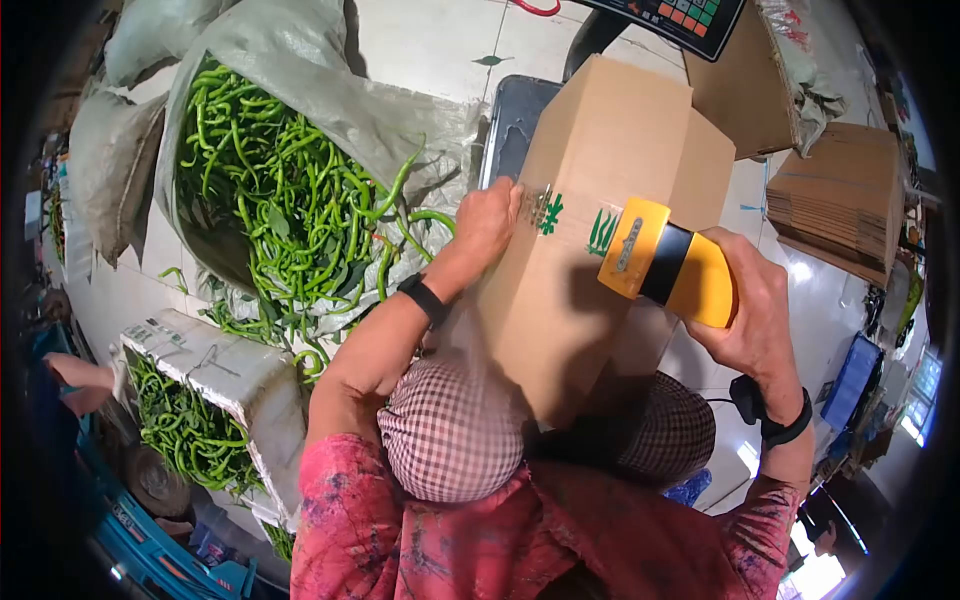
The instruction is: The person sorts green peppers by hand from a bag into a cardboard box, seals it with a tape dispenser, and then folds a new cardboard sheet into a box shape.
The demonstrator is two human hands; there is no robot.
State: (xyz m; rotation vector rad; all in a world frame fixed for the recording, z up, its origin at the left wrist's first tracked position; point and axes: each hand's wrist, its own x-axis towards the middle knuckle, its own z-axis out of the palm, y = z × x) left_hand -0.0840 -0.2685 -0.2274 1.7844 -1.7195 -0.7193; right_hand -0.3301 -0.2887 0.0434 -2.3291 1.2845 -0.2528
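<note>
A tall cardboard box (600, 130) with green printing stands tilted between my knees, its flaps folded out at the far right. My left hand (488, 222) is closed at the box's left edge, its fingertips hidden against the cardboard. In my right hand (748, 310) is a yellow tape dispenser (708, 284) with a dark band round its middle, held close over the box's printed face. A blurred, see-through strip (470, 335) hangs below my left hand, beside the box.
To the left, a large plastic sack (385, 100) spills green chili peppers (300, 190). A white foam crate (235, 365) holds more. Behind the box are a scale platform (515, 120) and its keypad display (690, 20). Flattened cartons (835, 195) are stacked at the right.
</note>
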